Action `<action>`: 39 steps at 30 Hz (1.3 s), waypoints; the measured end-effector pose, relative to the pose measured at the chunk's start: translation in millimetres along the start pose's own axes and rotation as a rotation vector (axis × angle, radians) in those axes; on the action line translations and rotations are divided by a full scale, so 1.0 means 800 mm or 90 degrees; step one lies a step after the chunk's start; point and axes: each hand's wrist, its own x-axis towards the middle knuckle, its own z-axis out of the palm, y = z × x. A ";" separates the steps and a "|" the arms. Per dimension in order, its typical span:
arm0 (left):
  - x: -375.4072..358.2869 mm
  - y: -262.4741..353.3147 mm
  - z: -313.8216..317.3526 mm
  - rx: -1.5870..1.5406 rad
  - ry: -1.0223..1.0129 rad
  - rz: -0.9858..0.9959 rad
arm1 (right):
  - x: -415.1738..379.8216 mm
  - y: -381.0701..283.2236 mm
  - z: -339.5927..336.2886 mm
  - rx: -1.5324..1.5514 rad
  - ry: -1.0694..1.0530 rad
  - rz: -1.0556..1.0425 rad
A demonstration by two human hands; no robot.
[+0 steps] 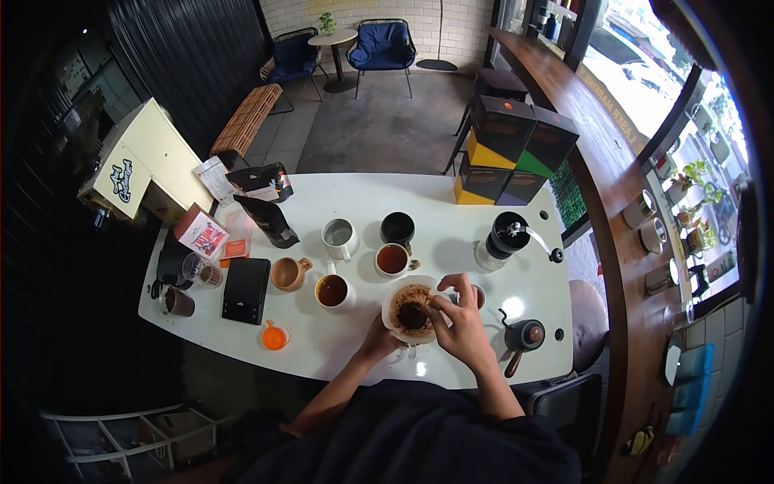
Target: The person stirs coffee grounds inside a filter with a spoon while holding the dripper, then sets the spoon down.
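Note:
A coffee dripper [390, 305] with a paper filter and wet brown grounds is near the table's front edge. My left hand [380, 339] is wrapped round its lower left side. At its right rim my right hand [458, 323] has thumb and fingers pinched together over the filter paper [426, 286]. Just beyond stand a white mug [331, 291] of dark yellowish liquid, a cup [392, 259] of reddish-brown liquid, a black mug [397, 232] and a grey mug [339, 239]. A small cup, partly hidden, stands behind my right hand.
Left on the white table [314, 185] are a black scale [246, 290], a brown cup [288, 274], an orange item [275, 336] and coffee bags [268, 219]. To the right stand a hand grinder [508, 234], a kettle [526, 335] and stacked boxes [504, 129].

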 end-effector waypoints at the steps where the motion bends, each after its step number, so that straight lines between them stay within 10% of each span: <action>1: 0.000 0.001 0.000 0.008 0.002 0.002 | 0.002 0.000 0.001 -0.037 0.023 -0.026; 39: 0.000 -0.007 0.002 -0.002 0.013 0.019 | -0.001 0.009 -0.002 -0.009 0.035 -0.035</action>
